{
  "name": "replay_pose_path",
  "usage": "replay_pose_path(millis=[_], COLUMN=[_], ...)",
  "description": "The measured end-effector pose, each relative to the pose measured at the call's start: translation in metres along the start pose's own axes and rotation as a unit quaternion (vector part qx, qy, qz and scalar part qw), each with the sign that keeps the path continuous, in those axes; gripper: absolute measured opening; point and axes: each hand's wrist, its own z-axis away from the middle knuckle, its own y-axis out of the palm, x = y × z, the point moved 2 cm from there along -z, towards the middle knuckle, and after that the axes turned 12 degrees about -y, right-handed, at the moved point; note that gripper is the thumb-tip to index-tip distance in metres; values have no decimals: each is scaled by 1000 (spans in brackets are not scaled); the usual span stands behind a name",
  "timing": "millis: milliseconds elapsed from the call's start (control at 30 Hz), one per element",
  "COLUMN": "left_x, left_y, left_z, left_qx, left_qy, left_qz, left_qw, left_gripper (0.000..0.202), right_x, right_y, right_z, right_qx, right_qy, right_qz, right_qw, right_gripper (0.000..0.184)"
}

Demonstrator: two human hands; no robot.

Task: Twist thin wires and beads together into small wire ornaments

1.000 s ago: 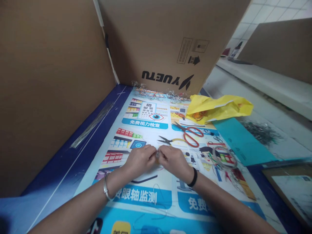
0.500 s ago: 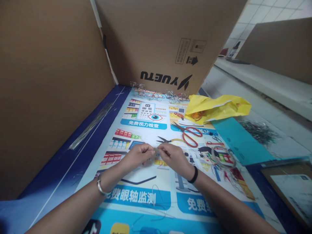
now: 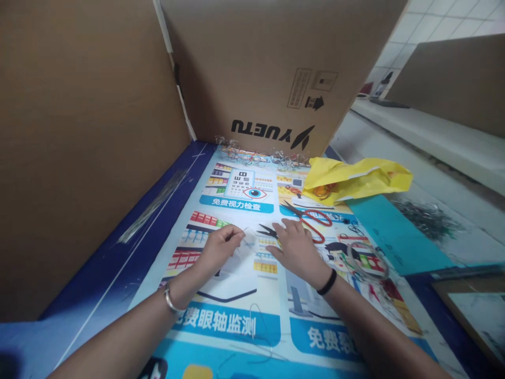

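Observation:
My left hand [image 3: 219,247] pinches a small clear piece with thin wire [image 3: 248,238] just above the printed poster [image 3: 236,305]. A silver bangle circles that wrist. My right hand [image 3: 296,246] lies over the yellow-handled pliers [image 3: 266,230], fingers reaching forward and curled on the handles; a black band is on that wrist. Red-handled scissors [image 3: 313,221] lie just right of that hand.
Cardboard walls [image 3: 87,131] stand at left and back. A yellow plastic bag [image 3: 355,178] and a teal sheet [image 3: 390,231] lie at right. A wire coil [image 3: 366,258] rests on the poster, and tangled wire bits [image 3: 260,152] line the back.
My hands were joined on a small piece at the centre. They have parted: the right hand moved forward onto the pliers, while the left keeps the piece.

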Motion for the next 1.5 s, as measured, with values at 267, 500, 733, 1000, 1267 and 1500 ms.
replay_pose_path(millis=[267, 500, 733, 1000, 1267, 1500], left_x=[-3, -5, -8, -5, -11, -9], left_y=[-5, -2, 0, 5, 7, 8], left_z=[2, 6, 12, 13, 12, 12], left_qx=[-82, -103, -116, -61, 57, 137], left_qy=[77, 132, 176, 146, 76, 4], left_qz=[-50, -93, -125, -88, 37, 116], left_qw=[992, 981, 969, 983, 995, 984], left_gripper=[16, 14, 16, 19, 17, 20], right_x=[7, -7, 2, 14, 14, 12], right_y=[15, 12, 22, 18, 13, 10], right_z=[-1, -4, -1, 1, 3, 3], right_qx=[44, -120, -103, -137, -184, -179], right_qy=[-64, -1, -27, -102, -141, -155], right_qz=[87, -125, -189, -140, -97, -82], right_qw=[993, 985, 976, 975, 968, 968], right_gripper=[22, 12, 15, 15, 17, 15])
